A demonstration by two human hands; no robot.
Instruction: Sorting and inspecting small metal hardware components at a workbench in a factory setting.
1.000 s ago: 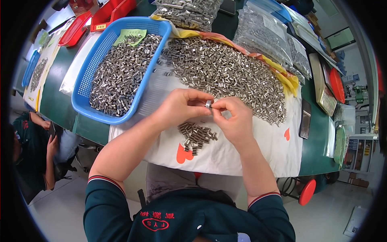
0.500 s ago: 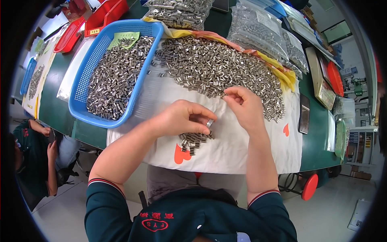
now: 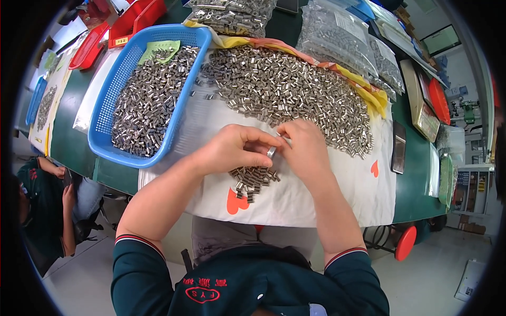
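My left hand [image 3: 234, 150] is closed, with a small shiny metal ring-shaped piece [image 3: 271, 152] between thumb and fingers. Right beside that piece, the fingertips of my right hand [image 3: 302, 147] are pinched together; whatever they hold is hidden. Both hands hover over a white cloth [image 3: 342, 195] printed with orange hearts. Below my left hand lies a small heap of short metal sleeves [image 3: 252, 183]. Beyond my hands spreads a large pile of similar metal sleeves [image 3: 295, 87].
To the left stands a blue basket [image 3: 95, 126] of metal sleeves. Bags of metal parts [image 3: 337, 37] line the far side behind a yellow-orange cloth edge [image 3: 377, 102]. A phone [image 3: 399, 147] lies at right. Another person [image 3: 45, 205] sits at far left, beside red trays [image 3: 89, 47].
My right hand has moved left and slightly nearer, from the edge of the large pile to the metal piece in my left hand. My left hand has barely shifted.
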